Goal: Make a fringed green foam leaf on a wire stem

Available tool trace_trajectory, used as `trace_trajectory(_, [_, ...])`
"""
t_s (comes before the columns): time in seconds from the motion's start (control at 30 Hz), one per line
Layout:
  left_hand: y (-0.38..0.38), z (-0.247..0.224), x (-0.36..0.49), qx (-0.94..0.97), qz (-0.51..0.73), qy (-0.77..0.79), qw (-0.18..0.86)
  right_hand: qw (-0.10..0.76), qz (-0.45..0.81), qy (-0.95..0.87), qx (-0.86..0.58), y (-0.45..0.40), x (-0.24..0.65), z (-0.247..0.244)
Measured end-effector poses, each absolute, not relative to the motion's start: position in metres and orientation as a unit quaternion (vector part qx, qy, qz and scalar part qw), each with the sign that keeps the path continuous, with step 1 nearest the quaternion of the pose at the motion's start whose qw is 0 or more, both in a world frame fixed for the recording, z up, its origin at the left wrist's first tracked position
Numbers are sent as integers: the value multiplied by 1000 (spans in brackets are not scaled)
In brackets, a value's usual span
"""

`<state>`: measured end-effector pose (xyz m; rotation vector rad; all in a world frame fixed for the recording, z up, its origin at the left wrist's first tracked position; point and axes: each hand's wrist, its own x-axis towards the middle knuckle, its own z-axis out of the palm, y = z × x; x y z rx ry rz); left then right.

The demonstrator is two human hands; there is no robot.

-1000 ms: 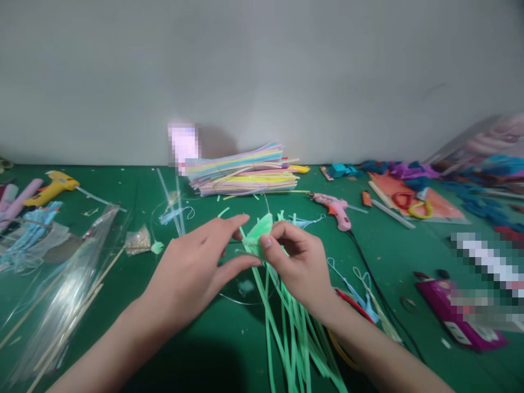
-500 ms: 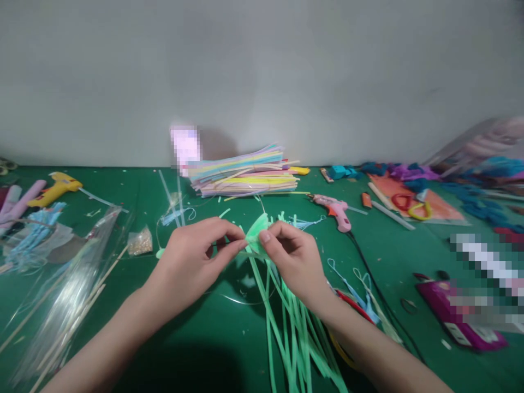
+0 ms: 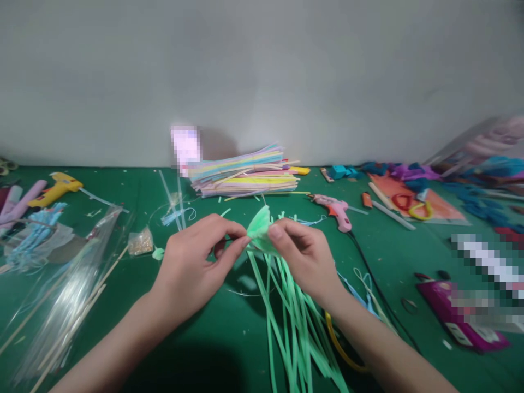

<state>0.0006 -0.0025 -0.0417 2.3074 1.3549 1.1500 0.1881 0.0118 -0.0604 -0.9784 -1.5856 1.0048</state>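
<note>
Left hand [image 3: 190,262], fingertips closed, pinches green piece [image 3: 259,222] at edge; right hand [image 3: 309,256] pinches opposite side. Light, even grip best, shape uncrushed, strips [image 3: 302,333] untugged.

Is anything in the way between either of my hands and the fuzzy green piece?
Nothing visible: the left hand and right hand both pinch the green piece. The green strips spread out on its near side.
</note>
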Motion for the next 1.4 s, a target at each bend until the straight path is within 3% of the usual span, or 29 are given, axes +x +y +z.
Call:
trace_trajectory(0.23, [-2,-42,-3,793,381,466,94,514,404,-638,-408,17,197,-56])
trace_trajectory(0.53, [1,-41,-8,760,375,515,130,457,466,-668,-357,19,197,-61])
trace_trajectory(0.8, [10,-23,-22,605,424,518,431,487,415,-662,-390,20,196,-64])
trace_trajectory(1.0, [16,-26,-33,460,378,388,704,504,388,-641,-430,24,194,-67])
trace_trajectory(1.2, [25,-54,-24,367,418,333,762,502,370,-634,-457,27,206,-58])
trace_trajectory(1.3, [31,-71,-24,341,449,346,750,448,333,-634,-535,30,223,-63])
trace_trajectory(1.4, [35,-85,-28,334,447,356,749,278,287,-713,-577,21,239,-71])
